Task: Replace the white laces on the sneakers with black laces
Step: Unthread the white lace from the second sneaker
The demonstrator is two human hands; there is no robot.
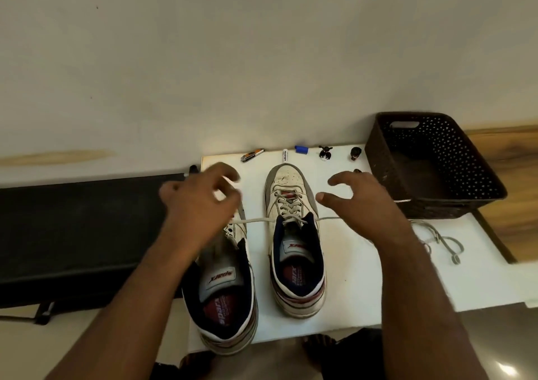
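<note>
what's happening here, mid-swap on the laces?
A person stands over two sneakers on a white table. The right sneaker is laced in white, with its untied white lace stretched out to both sides. The left sneaker seems already unlaced, and a loose white lace lies near the dark basket. Both hands hover above the shoes: the left hand with fingers curled, the right hand spread open. No black laces visible.

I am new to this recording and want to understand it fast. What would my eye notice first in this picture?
First, the two white sneakers side by side on the white board: the right sneaker still has its white lace threaded, its ends stretched out to both sides. Above them hover the left hand and the right hand, fingers spread. A dark perforated basket stands at the far right corner, with a loose white lace lying before it.
</note>
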